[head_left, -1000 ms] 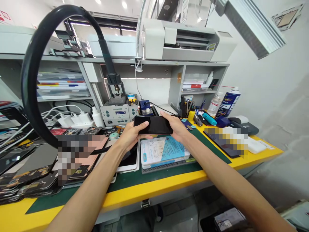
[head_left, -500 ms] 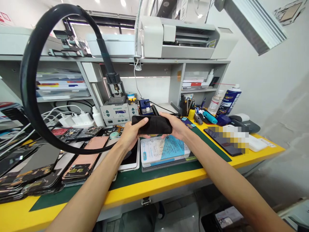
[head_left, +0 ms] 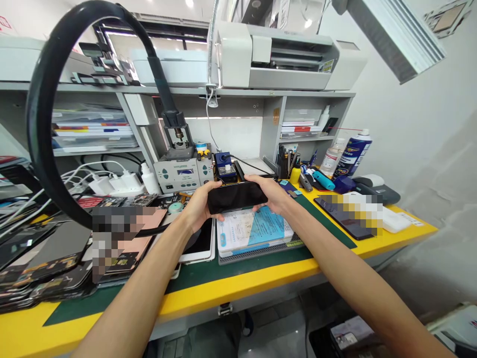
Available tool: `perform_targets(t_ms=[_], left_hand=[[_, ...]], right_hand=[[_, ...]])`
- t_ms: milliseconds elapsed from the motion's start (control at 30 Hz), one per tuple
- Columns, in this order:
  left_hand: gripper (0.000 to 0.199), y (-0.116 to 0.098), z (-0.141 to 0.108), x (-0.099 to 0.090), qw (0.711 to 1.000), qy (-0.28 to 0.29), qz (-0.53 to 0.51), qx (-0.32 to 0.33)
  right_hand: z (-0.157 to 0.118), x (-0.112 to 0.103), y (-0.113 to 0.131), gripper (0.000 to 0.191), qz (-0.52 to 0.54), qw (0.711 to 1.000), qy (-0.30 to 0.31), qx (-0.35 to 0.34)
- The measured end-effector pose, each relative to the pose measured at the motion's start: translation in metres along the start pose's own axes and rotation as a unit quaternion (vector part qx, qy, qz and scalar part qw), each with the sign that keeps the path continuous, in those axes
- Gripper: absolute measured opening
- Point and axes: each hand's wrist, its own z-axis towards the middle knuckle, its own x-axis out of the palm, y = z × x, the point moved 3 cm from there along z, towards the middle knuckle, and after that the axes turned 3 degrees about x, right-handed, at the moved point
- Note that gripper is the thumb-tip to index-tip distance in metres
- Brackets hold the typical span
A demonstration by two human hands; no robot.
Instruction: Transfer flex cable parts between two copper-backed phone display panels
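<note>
A black smartphone (head_left: pixel 237 198) is held sideways in the air, its dark screen facing me. My left hand (head_left: pixel 199 206) is closed round its left end, thumb along the top edge and fingers below. At the other end my right hand (head_left: pixel 271 195) grips it, with the thumb on the upper edge and fingertips underneath. Below the phone lies a white and blue box (head_left: pixel 253 231) on a grey perforated tray (head_left: pixel 238 258). A white tablet (head_left: pixel 201 243) rests by my left wrist, partly hidden by my forearm.
Stacked phone screens and parts (head_left: pixel 55 248) cover the left side. A hot-air station (head_left: pixel 182 174) with a thick black hose (head_left: pixel 35 124) looping high stands at the back. On the right are a dark tablet (head_left: pixel 343 216), a spray can (head_left: pixel 352 154) and a bottle (head_left: pixel 331 156).
My left thumb has moved from the screen up to the phone's top edge. The phone has shifted slightly right and tilted a little, and both hands still hold it.
</note>
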Motion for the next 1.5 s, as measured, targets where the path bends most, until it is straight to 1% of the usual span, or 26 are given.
perform_targets(t_ms=[133, 200, 267, 367, 567, 733, 767, 800, 867, 967, 1100, 1167, 1233, 1367, 1500], left_hand=[[0.016, -0.001, 0.000, 0.000, 1.000, 0.002, -0.006, -0.004], [0.015, -0.001, -0.001, 0.000, 1.000, 0.006, -0.010, 0.003], [0.017, -0.003, -0.002, 0.000, 1.000, 0.024, -0.007, 0.016], [0.023, -0.006, -0.005, 0.000, 0.997, 0.076, 0.014, 0.025], [0.035, -0.010, -0.013, -0.004, 0.982, 0.170, 0.071, -0.040], [0.034, -0.011, -0.019, -0.003, 0.951, 0.265, 0.157, -0.034], [0.033, -0.010, -0.020, -0.002, 0.945, 0.277, 0.169, -0.029], [0.033, -0.010, -0.020, -0.002, 0.943, 0.280, 0.178, -0.023], [0.033, -0.009, -0.019, -0.001, 0.945, 0.269, 0.186, -0.008], [0.037, -0.008, -0.016, 0.000, 0.953, 0.242, 0.181, 0.012], [0.046, -0.005, -0.014, 0.002, 0.969, 0.192, 0.152, 0.036], [0.051, -0.003, -0.013, 0.005, 0.973, 0.171, 0.140, 0.061], [0.056, 0.001, -0.013, 0.009, 0.974, 0.163, 0.134, 0.085], [0.066, 0.006, -0.014, 0.016, 0.967, 0.165, 0.150, 0.123], [0.073, 0.007, -0.017, 0.021, 0.960, 0.178, 0.162, 0.141]], right_hand=[[0.001, 0.000, -0.001, 0.042, 0.000, 1.000, 0.000, -0.019], [0.000, 0.001, 0.000, 0.040, 0.001, 0.999, 0.002, -0.043], [-0.001, 0.001, 0.001, 0.039, 0.000, 0.997, 0.001, -0.074], [-0.003, 0.001, 0.003, 0.038, 0.000, 0.993, -0.005, -0.118], [-0.009, 0.001, 0.011, 0.039, -0.019, 0.985, 0.002, -0.172], [-0.017, 0.001, 0.014, 0.038, -0.053, 0.973, 0.016, -0.223], [-0.018, 0.002, 0.014, 0.038, -0.056, 0.971, 0.016, -0.231], [-0.018, 0.001, 0.014, 0.040, -0.057, 0.969, 0.012, -0.241], [-0.018, 0.000, 0.015, 0.045, -0.048, 0.964, -0.010, -0.261], [-0.016, -0.003, 0.017, 0.048, -0.014, 0.957, -0.041, -0.287], [-0.015, -0.006, 0.020, 0.050, 0.042, 0.947, -0.052, -0.315], [-0.017, -0.005, 0.020, 0.057, 0.033, 0.943, -0.064, -0.326], [-0.021, -0.002, 0.021, 0.064, 0.005, 0.938, -0.071, -0.338], [-0.029, 0.007, 0.023, 0.071, -0.011, 0.933, -0.041, -0.358], [-0.037, 0.010, 0.025, 0.072, -0.015, 0.930, 0.000, -0.366]])
